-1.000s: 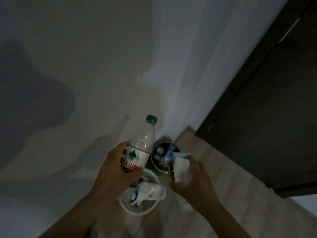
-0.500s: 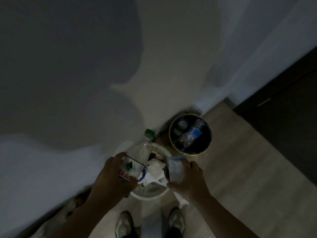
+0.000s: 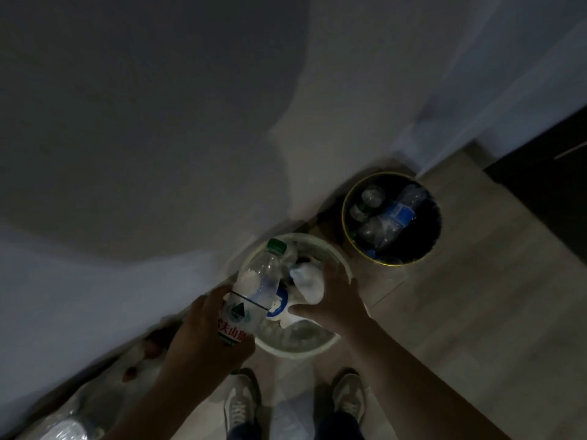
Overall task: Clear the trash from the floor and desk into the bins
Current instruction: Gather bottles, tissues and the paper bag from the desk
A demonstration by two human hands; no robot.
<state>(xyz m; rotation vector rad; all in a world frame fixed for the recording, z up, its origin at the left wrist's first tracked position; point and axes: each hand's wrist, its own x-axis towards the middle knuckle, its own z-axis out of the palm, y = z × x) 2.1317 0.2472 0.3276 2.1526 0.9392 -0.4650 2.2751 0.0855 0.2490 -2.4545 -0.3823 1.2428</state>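
Two bins are recorded on the wooden floor (image 3: 476, 312) at the foot of a pale wall (image 3: 158, 122): a white bin (image 3: 298, 353) nearer the person and a dark bin (image 3: 344, 223) with a gold rim just beyond it to the right. Whether their rims touch cannot be determined in the dim light. Several clear plastic bottles (image 3: 397, 214) are seen inside the dark bin, one with a blue label. Crumpled white waste is noted inside the white bin, along with an item marked by a blue ring that cannot be identified. The left hand (image 3: 203, 338) is closed around the labelled lower part of a clear water bottle (image 3: 257, 281). The bottle is tilted, with its green cap (image 3: 276, 246) pointed away towards the wall, and it is held above the near left edge of the white bin. The right hand (image 3: 333, 303) is curled around a wad of white paper (image 3: 308, 281), which is held directly over the opening of the white bin. Two pale shoes (image 3: 241, 404) are visible below the hands, planted on the floor just short of the white bin. A clear plastic bag (image 3: 63, 430) is noted against the wall at the lower left; its contents are not legible. A dark door panel (image 3: 540, 185) is recorded at the upper right.
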